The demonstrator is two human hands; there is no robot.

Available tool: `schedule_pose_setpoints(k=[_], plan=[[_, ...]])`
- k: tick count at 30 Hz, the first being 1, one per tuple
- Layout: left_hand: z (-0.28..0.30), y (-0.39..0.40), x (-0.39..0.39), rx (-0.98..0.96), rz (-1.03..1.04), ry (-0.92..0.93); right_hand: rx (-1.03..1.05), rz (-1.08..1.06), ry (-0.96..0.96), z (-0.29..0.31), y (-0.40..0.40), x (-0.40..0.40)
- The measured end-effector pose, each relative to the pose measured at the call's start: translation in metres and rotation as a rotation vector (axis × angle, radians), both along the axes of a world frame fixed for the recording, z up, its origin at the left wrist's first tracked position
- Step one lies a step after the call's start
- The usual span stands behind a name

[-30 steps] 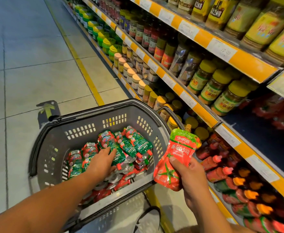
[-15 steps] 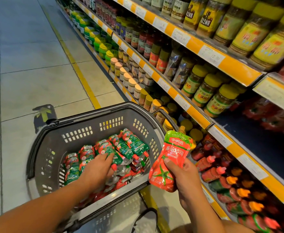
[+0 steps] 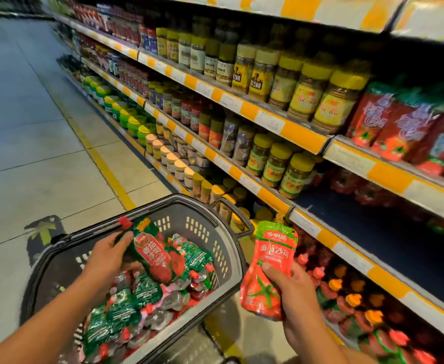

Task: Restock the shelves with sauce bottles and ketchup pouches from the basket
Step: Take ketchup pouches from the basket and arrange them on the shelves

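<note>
The left hand (image 3: 107,256) grips a ketchup pouch (image 3: 149,252) above the basket (image 3: 226,248) – the right hand (image 3: 291,290), beside the shelves (image 3: 305,139), clasps another pouch (image 3: 268,269); distant labels blur.

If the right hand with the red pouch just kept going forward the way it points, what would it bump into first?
Probably the orange shelf edge just beyond the ketchup pouch the right hand holds; depth is unclear.

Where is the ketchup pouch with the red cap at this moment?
In the head view, the left hand holds the ketchup pouch just above the pouches in the grey basket, left of centre.
</note>
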State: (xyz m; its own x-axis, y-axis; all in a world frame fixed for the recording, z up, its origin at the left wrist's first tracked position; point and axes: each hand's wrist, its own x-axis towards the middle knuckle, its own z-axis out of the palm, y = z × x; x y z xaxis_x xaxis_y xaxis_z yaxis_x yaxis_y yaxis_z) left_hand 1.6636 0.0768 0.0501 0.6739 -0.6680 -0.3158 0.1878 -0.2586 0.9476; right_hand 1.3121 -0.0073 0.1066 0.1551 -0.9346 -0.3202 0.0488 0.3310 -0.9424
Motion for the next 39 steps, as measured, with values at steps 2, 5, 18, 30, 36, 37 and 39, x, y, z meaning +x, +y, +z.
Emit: schedule_pose_setpoints(k=[2,5,18,30,36,37,39], plan=[[0.020,-0.009,-0.023,-0.038,-0.049,0.040,-0.013,-0.055,0.001,0.013,-0.001,-0.023],[0.055,-0.025,-0.068,-0.120,-0.125,0.078,-0.056,-0.126,0.039,0.031,-0.002,-0.075],[0.144,-0.077,-0.314,-0.285,-0.534,0.250,-0.145,-0.588,0.278,0.044,0.036,-0.335],[0.123,-0.085,-0.557,-0.099,-0.822,0.382,-0.100,-1.013,0.150,0.053,0.076,-0.507],[0.107,-0.111,-0.641,-0.074,-0.866,0.488,-0.107,-1.132,0.138,0.042,0.057,-0.567],[0.105,-0.116,-0.652,-0.080,-0.867,0.503,-0.107,-1.136,0.152,0.039,0.054,-0.575],[0.100,-0.129,-0.673,-0.084,-0.869,0.532,-0.111,-1.155,0.160,0.034,0.045,-0.593]])
